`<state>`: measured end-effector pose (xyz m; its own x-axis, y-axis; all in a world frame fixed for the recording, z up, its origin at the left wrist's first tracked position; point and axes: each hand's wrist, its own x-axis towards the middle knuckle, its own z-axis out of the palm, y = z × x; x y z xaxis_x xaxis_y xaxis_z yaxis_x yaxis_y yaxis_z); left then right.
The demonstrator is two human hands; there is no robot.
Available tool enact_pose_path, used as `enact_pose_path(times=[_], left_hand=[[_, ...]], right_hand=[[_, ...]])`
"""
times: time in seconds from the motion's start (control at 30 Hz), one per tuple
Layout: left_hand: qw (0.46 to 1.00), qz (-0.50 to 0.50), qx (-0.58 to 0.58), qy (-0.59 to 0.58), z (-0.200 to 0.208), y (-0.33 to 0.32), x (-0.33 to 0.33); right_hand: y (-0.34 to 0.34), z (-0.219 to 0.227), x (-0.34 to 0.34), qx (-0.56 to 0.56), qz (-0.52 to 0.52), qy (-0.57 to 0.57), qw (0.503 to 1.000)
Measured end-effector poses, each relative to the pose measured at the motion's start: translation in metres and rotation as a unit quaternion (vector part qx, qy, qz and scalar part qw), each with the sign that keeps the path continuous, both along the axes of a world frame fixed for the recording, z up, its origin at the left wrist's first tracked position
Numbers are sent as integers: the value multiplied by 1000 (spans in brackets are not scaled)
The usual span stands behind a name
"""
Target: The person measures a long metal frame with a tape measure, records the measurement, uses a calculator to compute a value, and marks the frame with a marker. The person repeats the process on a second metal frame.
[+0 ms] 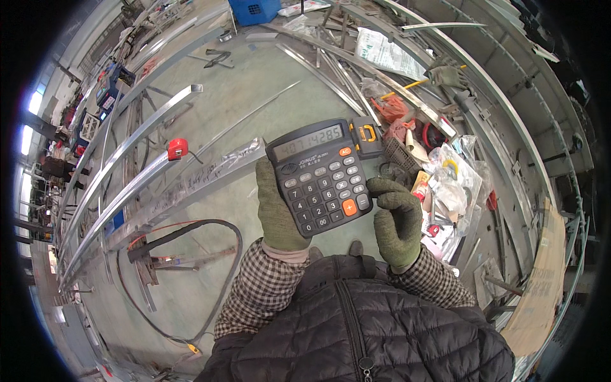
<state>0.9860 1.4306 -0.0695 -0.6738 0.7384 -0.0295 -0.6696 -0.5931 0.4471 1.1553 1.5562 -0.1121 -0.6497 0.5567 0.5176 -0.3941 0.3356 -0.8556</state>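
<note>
A dark grey calculator [324, 175] with a lit display and two orange keys is tilted up in front of me. My left hand [277, 210], in a green knit glove, grips its left side. At the calculator's lower right edge is my right hand [400, 223], in a matching glove. Its fingers are curled, the index bent toward the keys; I see nothing in them, and contact with a key is unclear. Behind the calculator's upper right corner shows a black and yellow object [366, 135], partly hidden. A red tape measure [178, 149] rests on a metal bar to the left.
Long metal profiles [146, 124] run across the left side. A black cable [238, 254] loops over the green floor. On the right lies a cluttered heap of plastic bags [449, 194], a brown basket [402, 155] and scraps. A blue crate [254, 11] stands at the far end.
</note>
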Motion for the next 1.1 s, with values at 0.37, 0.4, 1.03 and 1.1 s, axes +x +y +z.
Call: enact_pose_path(times=[0.37, 0.4, 1.03, 1.1], left_hand=[[997, -16, -68, 29, 3, -2, 2], [998, -21, -58, 22, 4, -2, 3], [994, -101, 9, 49, 13, 4, 10], [993, -107, 27, 34, 14, 4, 10]], right_hand=[[3, 1, 1, 23, 2, 0, 1000], [4, 1, 1, 36, -13, -3, 999], [34, 58, -33, 340, -54, -19, 939], [32, 58, -34, 334, -59, -20, 940]])
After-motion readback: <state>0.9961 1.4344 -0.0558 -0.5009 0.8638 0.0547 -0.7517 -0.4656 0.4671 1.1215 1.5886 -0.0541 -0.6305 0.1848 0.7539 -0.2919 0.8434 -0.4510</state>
